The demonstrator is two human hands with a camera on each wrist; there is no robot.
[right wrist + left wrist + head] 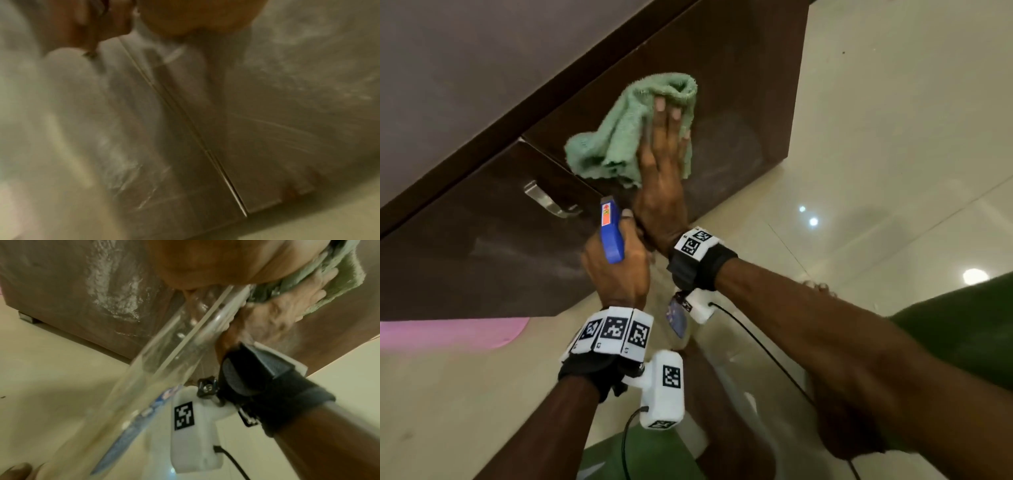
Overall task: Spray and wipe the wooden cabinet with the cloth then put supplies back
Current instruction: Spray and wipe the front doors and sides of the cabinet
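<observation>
Head view: a green cloth is pressed flat against the dark wooden cabinet front by the right hand, fingers straight. A spray bottle with a blue head is gripped by the left hand, just below.

Left wrist view: the clear bottle body is seen crossing wet streaks on the cabinet.

Right wrist view: only blurred, streaked door panels are shown.

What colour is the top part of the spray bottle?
The spray head is blue, with an orange sticker near its nozzle. The head view shows it best.
</observation>
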